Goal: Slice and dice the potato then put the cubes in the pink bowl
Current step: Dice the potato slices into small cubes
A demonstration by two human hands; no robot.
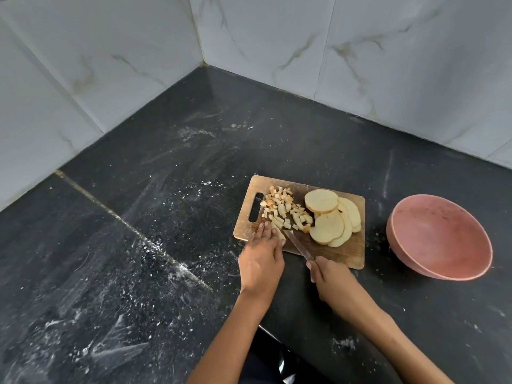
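A wooden cutting board lies on the dark counter. Several round potato slices are stacked on its right half, and a heap of small potato cubes covers its left half. My left hand presses its fingertips on potato strips at the board's near left corner. My right hand grips the handle of a knife; the blade points up-left and meets the strips beside my left fingers. The pink bowl stands right of the board with nothing visible in it.
The dark stone counter carries white specks and smears and a seam running diagonally on the left. White marble-patterned wall tiles close off the corner behind. The counter's front edge lies just below my forearms.
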